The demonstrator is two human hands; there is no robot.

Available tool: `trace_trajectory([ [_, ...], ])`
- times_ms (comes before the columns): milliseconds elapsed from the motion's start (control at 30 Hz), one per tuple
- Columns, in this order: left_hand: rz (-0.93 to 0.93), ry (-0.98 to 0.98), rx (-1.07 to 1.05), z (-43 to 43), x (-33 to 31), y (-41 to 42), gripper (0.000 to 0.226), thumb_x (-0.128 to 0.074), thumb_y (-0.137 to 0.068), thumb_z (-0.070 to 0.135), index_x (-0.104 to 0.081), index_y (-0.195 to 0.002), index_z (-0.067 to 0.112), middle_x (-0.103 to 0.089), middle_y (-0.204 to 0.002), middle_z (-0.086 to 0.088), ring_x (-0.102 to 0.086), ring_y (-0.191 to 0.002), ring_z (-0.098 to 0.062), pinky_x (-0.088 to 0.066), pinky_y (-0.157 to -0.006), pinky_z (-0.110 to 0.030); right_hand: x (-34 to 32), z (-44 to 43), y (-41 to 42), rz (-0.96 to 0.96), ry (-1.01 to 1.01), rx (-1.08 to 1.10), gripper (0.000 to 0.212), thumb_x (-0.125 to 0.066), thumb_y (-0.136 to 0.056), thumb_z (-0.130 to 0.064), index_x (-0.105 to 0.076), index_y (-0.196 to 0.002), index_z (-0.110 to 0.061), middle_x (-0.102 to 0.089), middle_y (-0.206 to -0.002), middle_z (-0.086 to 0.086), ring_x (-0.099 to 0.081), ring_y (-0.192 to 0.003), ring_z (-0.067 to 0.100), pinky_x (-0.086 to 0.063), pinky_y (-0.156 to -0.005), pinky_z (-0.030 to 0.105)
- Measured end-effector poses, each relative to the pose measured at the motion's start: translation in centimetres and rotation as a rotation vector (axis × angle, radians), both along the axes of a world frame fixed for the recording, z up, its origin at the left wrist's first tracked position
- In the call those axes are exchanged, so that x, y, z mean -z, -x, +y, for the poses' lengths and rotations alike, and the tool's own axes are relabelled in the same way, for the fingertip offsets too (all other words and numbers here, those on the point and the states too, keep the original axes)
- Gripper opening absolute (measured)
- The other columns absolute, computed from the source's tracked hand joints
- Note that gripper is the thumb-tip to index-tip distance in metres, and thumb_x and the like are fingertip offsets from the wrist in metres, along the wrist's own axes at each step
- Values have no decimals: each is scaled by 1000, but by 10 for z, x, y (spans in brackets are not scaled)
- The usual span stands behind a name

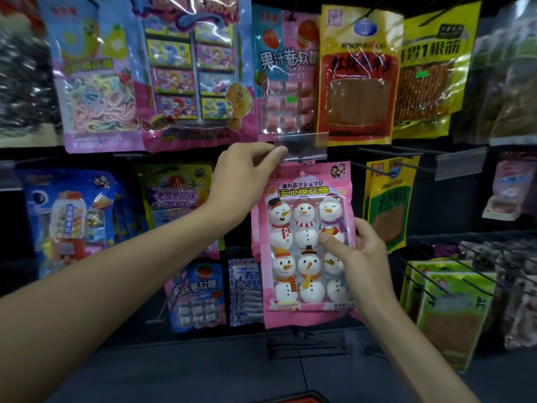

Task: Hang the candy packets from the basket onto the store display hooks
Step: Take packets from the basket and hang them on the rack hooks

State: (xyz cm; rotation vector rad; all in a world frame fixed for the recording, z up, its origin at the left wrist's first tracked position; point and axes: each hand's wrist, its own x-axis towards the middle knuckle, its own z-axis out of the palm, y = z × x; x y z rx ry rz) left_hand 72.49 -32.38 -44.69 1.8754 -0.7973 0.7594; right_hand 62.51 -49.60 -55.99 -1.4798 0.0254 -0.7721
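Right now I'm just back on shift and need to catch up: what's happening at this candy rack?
A person is hanging up a pink snowman packet. Their right hand grips its right edge, thumb on the front, and holds it upright. The left hand pinches the clear tag holder just above the packet's top. The top of the packet is hidden behind that holder, so whether it already hangs on its own cannot be told.

we see a pink packet printed with white snowmen in striped scarves. at one o'clock hangs a yellow packet with a red panel; at nine o'clock, a blue packet.
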Motion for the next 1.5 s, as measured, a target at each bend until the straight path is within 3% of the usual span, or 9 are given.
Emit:
trace_trajectory([
  [267,-26,16,-9,-2,0,2,28,-64,-103,39,-83,-96,20,-79,-87,11,-74,-87,-4,-61,-86,-41,2,-4,-5,39,42,0,22,-77,-92,-14,-70,-110,-24,-79,-100,-5,-77,-91,15,-63,-82,41],
  [433,-11,33,4,-1,0,3,26,-64,-103,39,-83,-97,22,-79,-88,12,-74,-88,-3,-61,-87,-42,1,-5,-9,71,82,11,23,-78,-92,-18,-69,-111,-28,-79,-101,-6,-77,-92,15,-63,-86,50],
  [733,-101,6,-30,0,4,5,21,-63,-103,38,-81,-102,28,-76,-89,17,-69,-90,0,-59,-84,-40,0,-2,-15,74,73,-1,20,-77,-93,-16,-68,-108,-26,-79,-96,-9,-77,-88,14,-64,-79,42],
  [867,-239,-69,-94,6,16,6,24,-62,-104,34,-75,-123,32,-73,-108,19,-60,-104,-1,-54,-91,-41,1,-2,-19,87,57,-15,20,-77,-93,-16,-68,-108,-26,-79,-97,-7,-78,-88,14,-64,-82,48],
  [1033,-369,-116,-134,10,44,1,49,-62,-102,9,-60,-145,31,-62,-138,11,-54,-131,-10,-47,-107,-45,3,-4,-26,104,56,-7,19,-78,-92,-17,-68,-107,-25,-79,-98,-4,-77,-89,15,-63,-86,51],
  [1100,-296,-49,-133,8,55,3,52,-61,-102,7,-56,-148,31,-57,-141,11,-51,-134,-8,-45,-111,-39,4,-5,-29,107,52,-12,19,-78,-92,-17,-68,-107,-24,-79,-97,-4,-77,-89,15,-63,-86,50],
  [1233,59,224,-49,3,87,9,57,-67,-102,26,-43,-151,41,-47,-141,15,-48,-130,3,-42,-106,-19,6,-7,-36,113,46,-18,19,-78,-92,-17,-68,-106,-22,-78,-97,-3,-77,-89,17,-62,-86,53],
  [1400,409,394,103,-1,115,-1,50,-75,-94,37,-53,-138,41,-61,-129,16,-63,-116,-3,-56,-98,-29,9,-9,-47,106,25,-51,24,-78,-92,-15,-67,-111,-23,-79,-101,-2,-78,-93,18,-63,-87,50],
  [1500,512,418,166,-3,124,-11,53,-78,-92,33,-56,-140,37,-67,-124,12,-69,-111,-8,-60,-92,-30,11,-12,-54,114,-4,-84,23,-76,-94,-13,-67,-113,-22,-79,-102,-2,-77,-94,20,-63,-84,45],
])
